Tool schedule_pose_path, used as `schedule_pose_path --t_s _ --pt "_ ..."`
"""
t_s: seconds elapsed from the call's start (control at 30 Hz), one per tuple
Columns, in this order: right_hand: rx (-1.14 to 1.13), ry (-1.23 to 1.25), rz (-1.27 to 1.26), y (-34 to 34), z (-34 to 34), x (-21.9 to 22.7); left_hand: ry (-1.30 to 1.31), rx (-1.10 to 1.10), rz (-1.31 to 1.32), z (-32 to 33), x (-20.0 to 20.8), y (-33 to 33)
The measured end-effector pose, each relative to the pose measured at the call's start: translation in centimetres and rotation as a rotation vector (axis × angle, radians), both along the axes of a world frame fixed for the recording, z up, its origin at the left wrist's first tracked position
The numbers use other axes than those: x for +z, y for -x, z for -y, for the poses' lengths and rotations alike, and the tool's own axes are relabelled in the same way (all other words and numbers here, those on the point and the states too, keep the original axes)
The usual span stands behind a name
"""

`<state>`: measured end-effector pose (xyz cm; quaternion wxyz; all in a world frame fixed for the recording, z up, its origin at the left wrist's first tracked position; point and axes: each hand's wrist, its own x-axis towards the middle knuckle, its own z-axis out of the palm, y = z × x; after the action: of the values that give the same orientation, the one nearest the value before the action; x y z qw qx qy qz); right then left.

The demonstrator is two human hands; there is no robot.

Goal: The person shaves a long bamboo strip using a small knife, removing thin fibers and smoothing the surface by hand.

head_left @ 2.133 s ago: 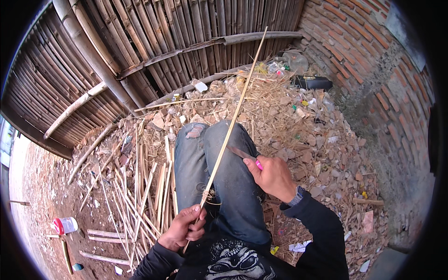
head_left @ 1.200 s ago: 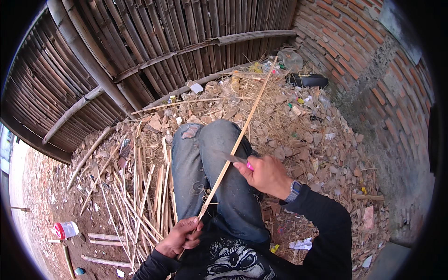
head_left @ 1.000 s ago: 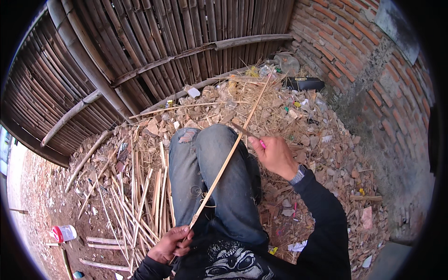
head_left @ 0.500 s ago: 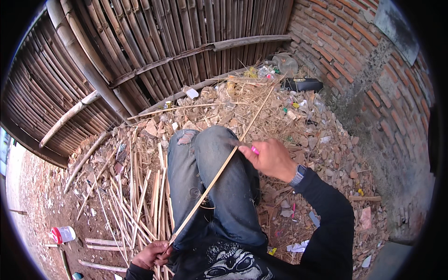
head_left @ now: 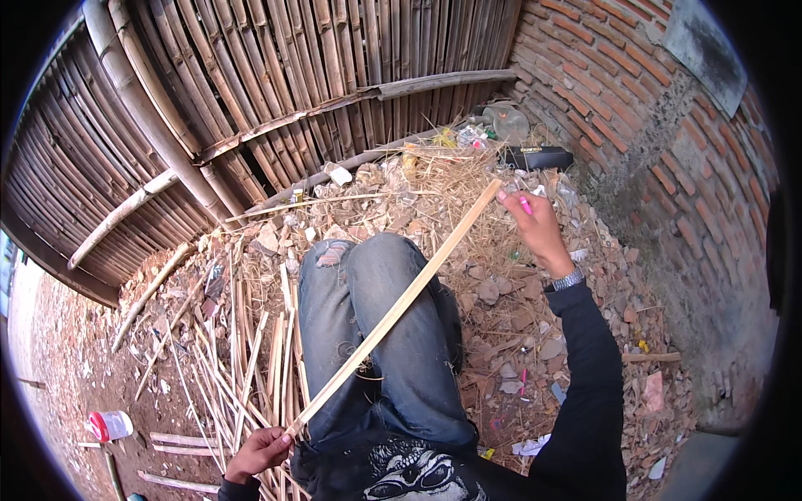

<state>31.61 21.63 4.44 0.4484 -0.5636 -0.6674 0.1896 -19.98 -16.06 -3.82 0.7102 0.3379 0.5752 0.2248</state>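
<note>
quite straight, pale, flat strip (head_left: 393, 314)

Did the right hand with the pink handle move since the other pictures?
Yes: the right hand moved forward, away from the knees, and a bit right, closer to the black object lying by the brick wall.

Black box (head_left: 545, 159): short row of pale lettering (head_left: 531, 150) along upper edge.
Lettering: too small to read; no text legible anywhere.
</note>
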Motion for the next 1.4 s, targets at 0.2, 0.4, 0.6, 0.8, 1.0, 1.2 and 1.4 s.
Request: schedule_pose_path --t_s 0.2,0.4,0.6,0.8,1.0,1.2,1.4 --pt "0.179 0.201 -0.486 3.4 1.9 -2.6 -0.158 -0.1 -0.107 -2.8 1.4 -0.2" --pt "0.251 0.186 -0.445 6.1 3.1 -2.6 -0.431 -0.145 0.001 -9.8 4.1 -7.9" --pt "0.263 0.059 0.147 9.1 9.4 -0.8 -0.406 -0.063 -0.102 -13.5 5.0 -13.6" --pt "0.405 0.086 0.389 11.4 14.8 -3.2 -0.424 0.024 -0.07 -15.6 5.3 -17.7" --pt "0.259 0.034 0.406 10.4 10.7 -5.0 -0.399 0.063 -0.074 -13.5 4.9 -17.9" --pt "0.178 0.039 0.373 8.8 6.4 -5.4 -0.314 0.103 0.012 -8.6 4.3 -15.1" --pt "0.043 0.0 0.353 7.1 1.0 -7.0 -0.327 0.117 0.011 -4.1 3.7 -12.0"
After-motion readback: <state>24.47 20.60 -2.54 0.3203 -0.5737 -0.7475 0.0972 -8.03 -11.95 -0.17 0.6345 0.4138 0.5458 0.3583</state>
